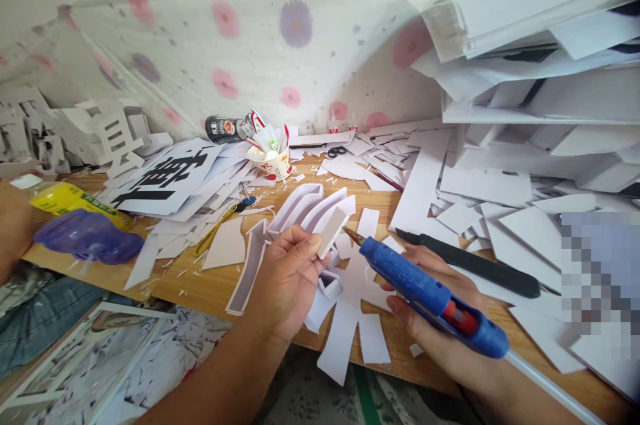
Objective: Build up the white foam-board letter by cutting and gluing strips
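My left hand (290, 271) pinches a small strip of white foam board (333, 233) between thumb and fingers. In my right hand (440, 318) is a blue hot glue gun (407, 275), a pale glue stick (545, 385) running out of its back. The gun's metal nozzle (353, 235) points at the strip's right edge; whether they touch I cannot tell. Around my left hand stand white curved foam-board pieces with raised walls (299, 206), and one more, a long hollow one (246, 271), is partly behind it. Flat white cut-outs (350, 305) lie under both hands.
A black-handled cutter (475, 266) lies right of my right hand. Tall stacks of white board (530, 98) rise at right. Behind are a paper tub of tubes (271, 163) and black scissors (336, 152). A purple bottle (87, 236) and another person's arm (13, 231) are left.
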A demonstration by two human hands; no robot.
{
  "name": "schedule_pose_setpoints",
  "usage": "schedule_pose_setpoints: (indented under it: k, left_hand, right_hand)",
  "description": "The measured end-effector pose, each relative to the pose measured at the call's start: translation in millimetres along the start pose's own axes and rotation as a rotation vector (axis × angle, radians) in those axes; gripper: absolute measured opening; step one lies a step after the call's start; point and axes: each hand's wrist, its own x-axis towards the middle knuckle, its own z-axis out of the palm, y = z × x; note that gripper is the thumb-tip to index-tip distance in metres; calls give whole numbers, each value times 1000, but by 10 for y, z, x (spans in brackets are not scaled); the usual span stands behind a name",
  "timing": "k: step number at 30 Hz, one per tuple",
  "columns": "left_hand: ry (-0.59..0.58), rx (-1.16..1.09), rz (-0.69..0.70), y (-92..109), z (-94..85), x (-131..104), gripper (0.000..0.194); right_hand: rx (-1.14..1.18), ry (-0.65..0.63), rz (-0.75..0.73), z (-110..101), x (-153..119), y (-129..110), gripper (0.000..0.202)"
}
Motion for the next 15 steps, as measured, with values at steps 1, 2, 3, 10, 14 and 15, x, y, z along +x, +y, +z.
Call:
schedule_pose_setpoints:
  k: [1, 2, 3, 10, 14, 15]
  left_hand:
    - [8, -4, 3, -1, 0, 1, 34]
    - [18, -9, 8, 0, 2, 1, 35]
    - [29, -16, 13, 2, 7, 0, 35]
    - [18, -26, 7, 29, 60, -11, 35]
    - [9, -38, 8, 23, 64, -8, 34]
    - [5, -41, 7, 20, 63, -8, 34]
  right_hand:
    - [4, -15, -5, 8, -11, 8, 14]
    - [7, -33, -10, 16, -25, 17, 14]
    - [11, -56, -14, 24, -41, 25, 14]
    - [14, -161, -21, 59, -112, 55, 23]
    - [32, -131, -26, 72, -98, 49, 16]
    - [25, -119, -26, 74, -99, 51, 13]
